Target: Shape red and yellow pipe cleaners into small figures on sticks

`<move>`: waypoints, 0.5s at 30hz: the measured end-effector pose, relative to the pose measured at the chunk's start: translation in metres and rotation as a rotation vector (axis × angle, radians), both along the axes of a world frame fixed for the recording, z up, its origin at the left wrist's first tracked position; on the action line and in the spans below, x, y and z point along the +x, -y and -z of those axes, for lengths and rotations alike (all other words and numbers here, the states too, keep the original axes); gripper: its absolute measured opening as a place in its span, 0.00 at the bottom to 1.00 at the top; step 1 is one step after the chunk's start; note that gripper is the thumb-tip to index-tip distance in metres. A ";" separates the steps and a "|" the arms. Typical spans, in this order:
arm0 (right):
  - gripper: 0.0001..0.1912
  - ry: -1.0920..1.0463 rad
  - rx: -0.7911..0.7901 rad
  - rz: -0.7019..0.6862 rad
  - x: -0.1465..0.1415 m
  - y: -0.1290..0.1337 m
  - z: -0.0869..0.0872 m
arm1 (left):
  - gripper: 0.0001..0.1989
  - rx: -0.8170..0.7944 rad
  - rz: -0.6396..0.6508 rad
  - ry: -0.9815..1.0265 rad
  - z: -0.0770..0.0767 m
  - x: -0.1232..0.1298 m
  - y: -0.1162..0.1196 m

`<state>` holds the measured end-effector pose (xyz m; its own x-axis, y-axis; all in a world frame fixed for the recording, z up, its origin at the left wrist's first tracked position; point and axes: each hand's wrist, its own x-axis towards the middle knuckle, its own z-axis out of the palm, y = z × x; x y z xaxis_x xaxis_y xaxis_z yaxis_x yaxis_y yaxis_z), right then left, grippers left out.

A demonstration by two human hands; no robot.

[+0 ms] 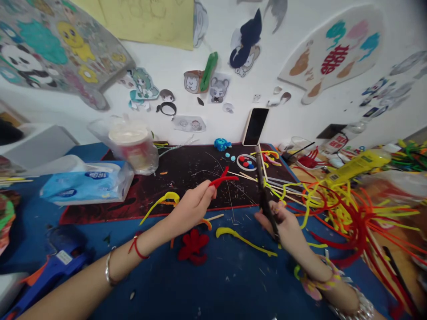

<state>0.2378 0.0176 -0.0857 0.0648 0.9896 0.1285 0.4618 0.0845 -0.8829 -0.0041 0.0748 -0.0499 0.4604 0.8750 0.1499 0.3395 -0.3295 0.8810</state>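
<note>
My left hand (196, 200) is closed in a pinch on a red pipe cleaner (224, 178), whose two short ends stick out to the right, slightly spread. On the right, my right hand (283, 222) is wrapped round dark scissors (263, 191), seen nearly edge-on and blurred, pointing up and apart from the red piece. Below my left hand lies a red fuzzy flower (193, 247). A curved yellow pipe cleaner piece (245, 241) rests between my hands on the blue mat. Another yellow piece (163, 202), with orange beside it, lies behind my left wrist.
At left are a tissue pack (88, 182), a bagged cup (133, 144) and a blue glue gun (63, 258). A phone (255, 126) leans on the wall behind a small ring of pompoms (247, 163). Tangled pipe cleaners (353, 213) and a yellow bottle (358, 165) crowd the right.
</note>
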 end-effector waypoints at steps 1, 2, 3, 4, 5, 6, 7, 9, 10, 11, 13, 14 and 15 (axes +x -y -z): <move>0.19 0.114 0.042 0.053 0.004 -0.005 0.003 | 0.15 -0.129 0.031 0.084 -0.002 0.003 0.001; 0.17 0.192 0.061 0.071 0.007 -0.008 0.006 | 0.15 -0.260 0.071 0.154 -0.003 0.005 0.002; 0.15 0.238 0.063 0.063 0.010 -0.011 0.010 | 0.15 -0.384 0.113 0.208 -0.003 0.007 0.003; 0.13 0.259 0.048 0.034 0.011 -0.012 0.014 | 0.14 -0.489 0.149 0.247 -0.002 0.009 0.003; 0.13 0.260 0.028 0.004 0.012 -0.013 0.017 | 0.13 -0.569 0.181 0.277 -0.001 0.009 0.004; 0.15 0.245 0.016 -0.025 0.012 -0.013 0.020 | 0.12 -0.628 0.210 0.302 0.000 0.010 0.004; 0.18 0.223 0.020 -0.043 0.011 -0.013 0.021 | 0.11 -0.670 0.238 0.322 0.001 0.010 0.005; 0.20 0.196 0.089 -0.034 0.008 -0.011 0.019 | 0.11 -0.716 0.297 0.347 0.001 0.012 0.008; 0.19 0.202 0.139 -0.027 0.005 -0.009 0.017 | 0.11 -0.722 0.326 0.339 0.001 0.013 0.010; 0.18 0.219 0.190 -0.025 0.002 -0.006 0.013 | 0.11 -0.718 0.353 0.317 0.000 0.014 0.013; 0.18 0.259 0.276 -0.049 -0.005 0.003 0.005 | 0.12 -0.698 0.401 0.233 0.000 0.017 0.019; 0.19 0.276 0.308 -0.088 -0.008 0.007 0.001 | 0.12 -0.691 0.423 0.180 0.000 0.019 0.022; 0.19 0.294 0.339 -0.135 -0.012 0.012 -0.002 | 0.13 -0.688 0.444 0.130 0.001 0.020 0.026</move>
